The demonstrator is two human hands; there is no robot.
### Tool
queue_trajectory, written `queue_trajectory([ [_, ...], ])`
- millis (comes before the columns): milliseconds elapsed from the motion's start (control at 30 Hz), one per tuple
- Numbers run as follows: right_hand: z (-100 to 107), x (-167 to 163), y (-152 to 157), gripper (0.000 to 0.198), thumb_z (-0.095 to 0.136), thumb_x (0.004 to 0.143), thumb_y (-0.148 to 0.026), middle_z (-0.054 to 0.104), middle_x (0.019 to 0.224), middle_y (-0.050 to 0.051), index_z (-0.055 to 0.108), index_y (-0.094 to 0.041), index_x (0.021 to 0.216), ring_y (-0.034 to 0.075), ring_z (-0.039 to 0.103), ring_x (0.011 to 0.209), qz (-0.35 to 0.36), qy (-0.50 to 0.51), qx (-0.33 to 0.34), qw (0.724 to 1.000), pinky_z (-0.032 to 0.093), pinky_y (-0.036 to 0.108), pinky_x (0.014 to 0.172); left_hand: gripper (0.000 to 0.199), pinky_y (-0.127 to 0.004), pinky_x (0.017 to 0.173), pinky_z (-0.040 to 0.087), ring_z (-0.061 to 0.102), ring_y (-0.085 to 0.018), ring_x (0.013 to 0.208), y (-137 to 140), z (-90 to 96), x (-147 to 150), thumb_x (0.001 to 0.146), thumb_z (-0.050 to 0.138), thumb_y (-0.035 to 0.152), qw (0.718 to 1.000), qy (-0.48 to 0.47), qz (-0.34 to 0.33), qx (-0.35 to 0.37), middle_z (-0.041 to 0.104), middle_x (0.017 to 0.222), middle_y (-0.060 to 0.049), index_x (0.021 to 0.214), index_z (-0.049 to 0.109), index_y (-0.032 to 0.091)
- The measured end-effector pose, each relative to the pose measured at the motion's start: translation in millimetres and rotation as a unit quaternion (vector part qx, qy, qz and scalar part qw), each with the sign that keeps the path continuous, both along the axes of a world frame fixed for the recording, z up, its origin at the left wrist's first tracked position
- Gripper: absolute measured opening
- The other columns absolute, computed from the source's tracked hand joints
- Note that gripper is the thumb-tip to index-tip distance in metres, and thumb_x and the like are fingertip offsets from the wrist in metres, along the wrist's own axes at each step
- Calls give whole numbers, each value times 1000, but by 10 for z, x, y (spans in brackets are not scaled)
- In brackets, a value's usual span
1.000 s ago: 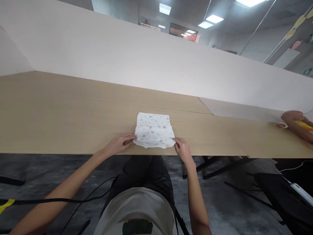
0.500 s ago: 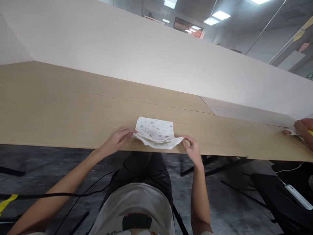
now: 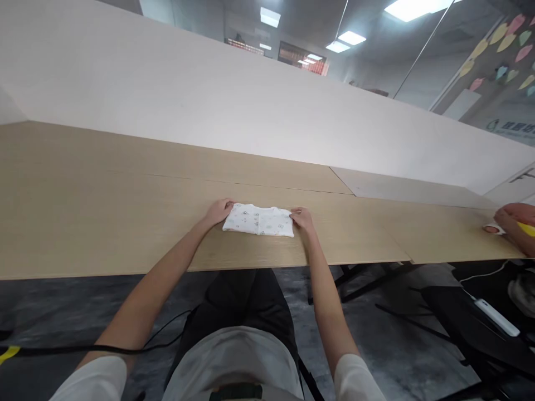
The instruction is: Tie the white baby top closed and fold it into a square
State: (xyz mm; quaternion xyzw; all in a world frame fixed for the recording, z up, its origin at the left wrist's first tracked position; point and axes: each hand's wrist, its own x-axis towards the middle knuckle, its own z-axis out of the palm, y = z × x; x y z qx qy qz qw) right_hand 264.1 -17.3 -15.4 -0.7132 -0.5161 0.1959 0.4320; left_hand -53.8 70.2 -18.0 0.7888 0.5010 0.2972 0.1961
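A white cloth [image 3: 258,220] with small printed figures lies folded into a wide strip on the table, a crease down its middle. Its far edge is uneven. My left hand [image 3: 219,211] is closed at the far left corner, fingertips on the fabric. At the far right corner, my right hand [image 3: 301,218] pinches the cloth between thumb and fingers. Both forearms reach over the table's front edge.
The long wooden table [image 3: 125,223] meets a white partition [image 3: 209,106] at the back. A grey panel [image 3: 401,186] lies in it at right. Another person's arm [image 3: 514,225] rests at the far right, by a small white item. A black chair [image 3: 455,312] stands below.
The far part of the cloth, flat before, is now under the fold, making a narrower strip. Both hands have moved away from the front edge to the cloth's far corners. The view has shifted slightly.
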Motion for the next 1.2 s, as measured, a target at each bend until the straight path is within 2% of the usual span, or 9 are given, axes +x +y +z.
queue_trajectory([
  [133, -58, 49, -51, 28, 55, 71, -24, 70, 91, 12, 69, -11, 92, 21, 64, 82, -61, -28, 23, 997, 47, 30, 77, 31, -37, 90, 45, 60, -26, 96, 13, -92, -137, 78, 49, 26, 996, 6, 72, 57, 68, 96, -11, 99, 69, 14],
  [267, -37, 100, -80, 31, 47, 79, -25, 69, 99, 18, 68, -8, 95, 25, 64, 91, -157, -24, 49, 986, 46, 33, 83, 34, -37, 90, 45, 59, -24, 94, 30, -94, -283, 84, 40, 23, 977, -72, 175, 95, 66, 99, -12, 104, 66, 13],
  [333, -38, 91, -77, 33, 45, 82, -26, 68, 101, 18, 67, -7, 98, 25, 63, 93, -167, -25, 63, 984, 45, 33, 85, 36, -37, 90, 45, 58, -24, 95, 31, -89, -303, 87, 37, 24, 968, -105, 200, 112, 65, 102, -13, 106, 64, 12],
  [400, -53, 52, -65, 34, 44, 85, -29, 68, 103, 18, 66, -8, 101, 25, 63, 94, -130, -31, 81, 988, 45, 32, 86, 37, -37, 92, 44, 58, -23, 97, 15, -85, -277, 89, 36, 28, 968, -119, 183, 127, 65, 105, -13, 107, 64, 12],
  [500, -96, -22, -36, 37, 42, 88, -33, 69, 104, 16, 66, -9, 102, 23, 63, 95, -34, -60, 98, 993, 45, 31, 85, 39, -37, 96, 41, 57, -24, 103, -28, -89, -186, 91, 36, 38, 980, -113, 105, 125, 65, 110, -12, 105, 65, 15],
  [700, -180, -21, 48, 31, 51, 86, -33, 70, 105, 11, 71, -13, 99, 24, 62, 97, 76, -169, 51, 981, 44, 34, 90, 49, -35, 93, 43, 58, -25, 104, -78, -100, -85, 89, 34, 51, 994, -87, -59, 17, 67, 110, -9, 102, 67, 17],
  [833, -182, 17, 123, 28, 59, 81, -31, 70, 104, 9, 72, -16, 100, 24, 61, 98, 90, -214, 45, 972, 41, 36, 95, 51, -34, 80, 46, 61, -24, 86, -117, -65, -103, 85, 37, 56, 996, -70, -51, 3, 70, 92, -9, 88, 68, 16],
  [933, -161, 14, 175, 29, 61, 80, -36, 70, 101, 8, 73, -17, 98, 23, 61, 95, 86, -213, 33, 973, 41, 37, 94, 45, -31, 76, 46, 61, -23, 85, -155, -28, -107, 78, 49, 56, 996, -63, -54, -13, 70, 92, -8, 90, 68, 17],
  [1200, -144, -5, 172, 23, 63, 73, -36, 69, 84, 5, 70, -16, 82, 19, 60, 78, 77, -101, 32, 991, 46, 31, 78, 43, -32, 74, 46, 60, -23, 83, -145, -34, -105, 74, 53, 55, 995, -88, -44, -24, 68, 89, -8, 86, 65, 16],
])
